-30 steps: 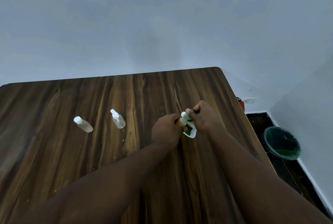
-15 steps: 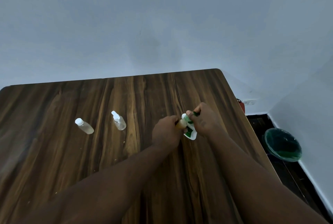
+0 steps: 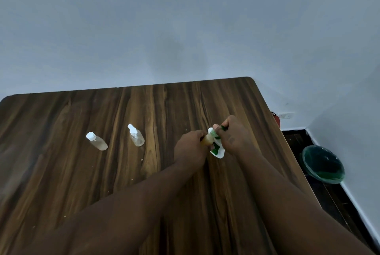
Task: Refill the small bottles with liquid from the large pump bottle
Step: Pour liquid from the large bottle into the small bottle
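Note:
On the wooden table (image 3: 185, 98) my right hand (image 3: 232, 137) grips the large white pump bottle (image 3: 218, 149) with a green label, fingers over its pump head. My left hand (image 3: 191, 148) is closed around a small bottle (image 3: 206, 139) with amber liquid, held against the pump's spout. Most of both bottles is hidden by my fingers. To the left stand two more small clear bottles: one with a white flip cap (image 3: 96, 141) and one with a white spray top (image 3: 136, 135), both apart from my hands.
The table's right edge runs close to my right forearm. Beyond it on the dark floor sits a green bin (image 3: 323, 164). A wall socket (image 3: 285, 115) and a red object (image 3: 276, 119) are by the far right corner. Small crumbs dot the tabletop.
Both hands keep their hold on the bottles and stay in nearly the same place; the view has shifted slightly.

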